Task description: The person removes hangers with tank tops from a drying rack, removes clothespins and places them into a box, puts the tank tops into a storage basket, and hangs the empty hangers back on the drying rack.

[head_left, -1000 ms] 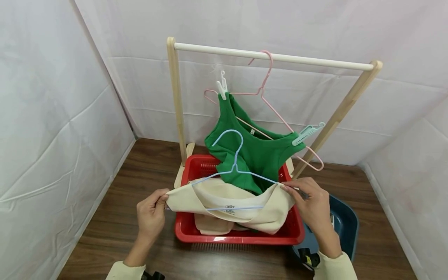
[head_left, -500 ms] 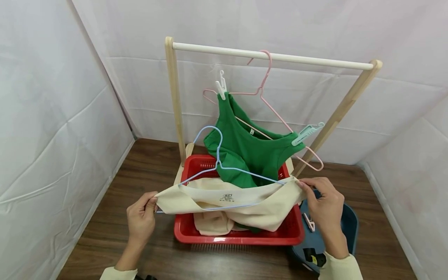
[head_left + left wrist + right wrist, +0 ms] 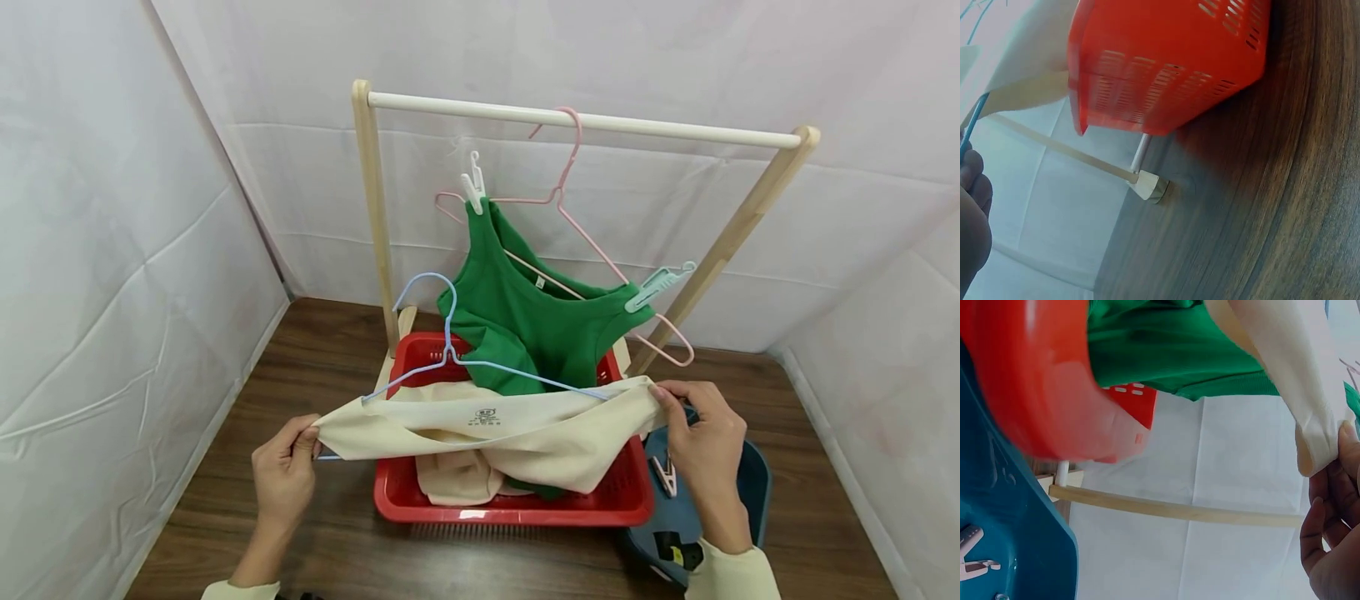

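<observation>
A cream top (image 3: 570, 454) is stretched sideways over the red basket (image 3: 525, 515), with a light blue hanger (image 3: 448, 329) partly inside its neckline. My left hand (image 3: 285, 475) pinches the left shoulder; the blue hanger's lower tip sticks out beside those fingers, and shows against the hand in the left wrist view. At the opposite shoulder, my right hand (image 3: 705, 437) pinches the cloth between thumb and fingers. The hanger's right end is hidden in the fabric. Behind hangs a green top (image 3: 562, 333) on a pink hanger (image 3: 592, 242), with a white clothespin (image 3: 473, 190) and a mint clothespin (image 3: 654, 290) at its shoulders.
A wooden rack with a white rail (image 3: 465, 107) stands behind the basket, carrying the pink hanger. To the right, a blue bin (image 3: 759, 492) holds a pale pink clothespin (image 3: 665, 477) and a dark item. More cream cloth (image 3: 457, 479) lies in the basket. White sheets enclose three sides.
My hands have moved apart, pulling the cream top's shoulders wider and tauter. The blue hanger has shifted left with my left hand. The green top stays hanging.
</observation>
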Motion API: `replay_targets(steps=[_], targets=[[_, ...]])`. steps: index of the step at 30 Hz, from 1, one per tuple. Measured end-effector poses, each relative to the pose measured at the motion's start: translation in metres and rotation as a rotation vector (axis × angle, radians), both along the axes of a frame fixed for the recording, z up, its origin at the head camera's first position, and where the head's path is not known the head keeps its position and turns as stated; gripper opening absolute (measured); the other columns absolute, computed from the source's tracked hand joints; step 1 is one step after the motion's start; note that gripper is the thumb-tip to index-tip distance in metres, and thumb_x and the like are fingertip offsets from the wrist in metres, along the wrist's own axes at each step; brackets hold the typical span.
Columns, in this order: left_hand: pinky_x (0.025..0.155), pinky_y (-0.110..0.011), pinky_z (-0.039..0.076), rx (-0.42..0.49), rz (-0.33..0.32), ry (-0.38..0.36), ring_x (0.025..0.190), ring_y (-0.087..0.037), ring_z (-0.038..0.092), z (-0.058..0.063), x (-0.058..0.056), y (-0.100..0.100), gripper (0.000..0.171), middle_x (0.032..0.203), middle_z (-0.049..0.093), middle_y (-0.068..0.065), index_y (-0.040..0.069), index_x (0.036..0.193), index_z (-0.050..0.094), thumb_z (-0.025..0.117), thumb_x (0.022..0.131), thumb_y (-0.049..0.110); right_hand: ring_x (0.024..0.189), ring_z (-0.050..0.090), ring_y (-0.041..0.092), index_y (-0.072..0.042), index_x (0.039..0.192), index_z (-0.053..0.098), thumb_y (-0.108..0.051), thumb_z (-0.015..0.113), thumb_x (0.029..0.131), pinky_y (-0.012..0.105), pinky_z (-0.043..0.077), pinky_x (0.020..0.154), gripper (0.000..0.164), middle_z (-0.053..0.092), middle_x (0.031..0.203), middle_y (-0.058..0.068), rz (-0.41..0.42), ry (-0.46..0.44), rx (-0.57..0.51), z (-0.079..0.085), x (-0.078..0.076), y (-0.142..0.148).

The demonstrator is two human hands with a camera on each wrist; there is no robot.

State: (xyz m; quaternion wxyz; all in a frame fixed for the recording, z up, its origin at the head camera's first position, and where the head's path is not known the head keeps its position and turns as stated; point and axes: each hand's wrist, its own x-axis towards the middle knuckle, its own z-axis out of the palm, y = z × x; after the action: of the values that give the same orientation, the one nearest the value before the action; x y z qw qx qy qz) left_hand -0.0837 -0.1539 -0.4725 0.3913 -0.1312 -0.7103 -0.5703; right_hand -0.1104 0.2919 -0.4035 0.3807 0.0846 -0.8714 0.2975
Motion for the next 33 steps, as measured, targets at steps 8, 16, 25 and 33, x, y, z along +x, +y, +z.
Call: replay_targets(steps=[8, 16, 25, 33], targets=[[0.042, -0.019, 0.029, 0.011, 0.028, -0.017, 0.049, -0.008, 0.040, 0.000, 0.002, -0.004, 0.015, 0.056, 0.046, -0.008, -0.012, 0.076, 0.059, 0.054, 0.081, -0.025, 0.077, 0.060, 0.023, 0.002, 0.088, 0.070, 0.007, 0.073, 0.080, 0.001, 0.036, 0.072, 0.011, 0.065, 0.086, 0.014, 0.008, -0.029, 0.010, -0.003, 0.001, 0.005], [0.043, -0.018, 0.028, 0.038, 0.059, -0.028, 0.050, -0.004, 0.039, 0.002, 0.002, -0.004, 0.013, 0.056, 0.047, -0.007, -0.012, 0.075, 0.058, 0.055, 0.083, -0.022, 0.078, 0.059, 0.024, 0.001, 0.089, 0.069, 0.008, 0.073, 0.079, 0.000, 0.035, 0.073, 0.012, 0.064, 0.087, 0.013, 0.020, -0.050, 0.032, -0.008, 0.001, 0.010], [0.049, -0.016, 0.035, 0.071, 0.067, -0.098, 0.054, -0.007, 0.044, 0.003, 0.002, 0.011, 0.010, 0.058, 0.047, -0.012, -0.012, 0.080, 0.060, 0.055, 0.090, -0.012, 0.077, 0.057, 0.016, -0.001, 0.090, 0.070, 0.006, 0.074, 0.079, 0.001, 0.037, 0.070, 0.014, 0.064, 0.088, 0.010, 0.089, -0.102, 0.057, -0.014, -0.001, 0.004], [0.048, -0.017, 0.034, 0.083, 0.080, -0.108, 0.053, -0.010, 0.043, 0.005, 0.000, 0.023, 0.010, 0.057, 0.047, -0.011, -0.010, 0.080, 0.060, 0.056, 0.090, -0.010, 0.078, 0.059, 0.017, -0.005, 0.094, 0.071, 0.000, 0.076, 0.079, 0.002, 0.038, 0.070, 0.016, 0.064, 0.090, 0.007, 0.143, -0.185, 0.073, -0.019, -0.005, -0.003]])
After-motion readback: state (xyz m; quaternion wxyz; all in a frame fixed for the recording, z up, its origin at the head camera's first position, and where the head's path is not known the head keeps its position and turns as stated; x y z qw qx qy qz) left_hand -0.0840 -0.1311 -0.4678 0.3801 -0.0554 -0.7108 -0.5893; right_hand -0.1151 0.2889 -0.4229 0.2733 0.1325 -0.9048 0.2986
